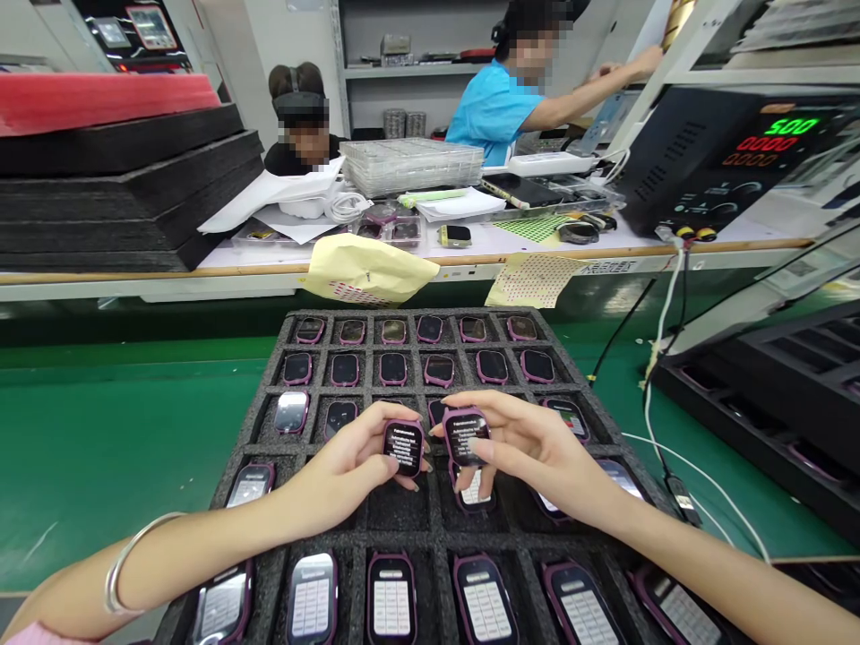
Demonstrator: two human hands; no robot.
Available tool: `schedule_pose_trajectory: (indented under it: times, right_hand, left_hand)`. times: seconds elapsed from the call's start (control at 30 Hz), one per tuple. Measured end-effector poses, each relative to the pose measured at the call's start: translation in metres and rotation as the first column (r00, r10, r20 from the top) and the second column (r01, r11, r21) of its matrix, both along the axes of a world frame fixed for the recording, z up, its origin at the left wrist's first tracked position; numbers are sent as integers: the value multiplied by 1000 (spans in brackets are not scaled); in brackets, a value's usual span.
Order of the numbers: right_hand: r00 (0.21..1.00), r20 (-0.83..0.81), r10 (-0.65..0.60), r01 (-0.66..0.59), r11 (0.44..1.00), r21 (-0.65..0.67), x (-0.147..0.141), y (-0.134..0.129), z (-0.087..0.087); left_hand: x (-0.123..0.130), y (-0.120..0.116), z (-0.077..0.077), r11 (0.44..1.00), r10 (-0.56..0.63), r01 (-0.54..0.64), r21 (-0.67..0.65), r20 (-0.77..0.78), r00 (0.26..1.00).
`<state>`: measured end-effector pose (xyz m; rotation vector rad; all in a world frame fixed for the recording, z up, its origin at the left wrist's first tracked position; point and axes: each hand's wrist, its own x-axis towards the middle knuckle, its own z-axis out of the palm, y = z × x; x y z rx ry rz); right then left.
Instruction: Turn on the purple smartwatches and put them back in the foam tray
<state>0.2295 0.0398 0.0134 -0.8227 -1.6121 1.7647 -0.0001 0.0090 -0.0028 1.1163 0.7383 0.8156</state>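
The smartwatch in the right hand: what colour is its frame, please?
Its frame is plum purple; the head view shows it best.

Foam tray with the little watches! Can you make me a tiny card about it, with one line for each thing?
left hand: pinches the left watch, screen lit with text
right hand: pinches the right watch, screen lit with text
tray: black foam tray, rows of watches in slots
left wrist: silver bangle
nearby: co-worker in blue
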Motion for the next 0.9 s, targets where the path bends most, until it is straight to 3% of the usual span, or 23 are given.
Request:
schedule_pose_trajectory:
  times: [0.17, 0.4, 0.73, 0.83, 0.9]
  right_hand:
    - [997, 46, -62, 61, 998, 23, -3, 0, -1]
    - [1000, 18, -10, 9, 999, 33, 3, 3, 2]
    - [979, 196, 49, -60, 997, 48, 13, 3, 11]
    - [902, 428, -60, -53, 967, 247, 33, 14, 6]
    - [779, 578, -245, -118, 847, 518, 48, 25, 0]
  left_hand:
    - [1, -1, 0, 1000, 2, -2, 2, -10, 1000]
    - [3, -1, 3, 999, 33, -33, 3, -26, 999]
    - [4, -1, 2, 998, 58, -58, -20, 8, 998]
    - [3, -2, 3, 1000, 28, -28, -11, 22, 999]
    - [2, -3, 2, 1000, 0, 0, 6, -22, 1000]
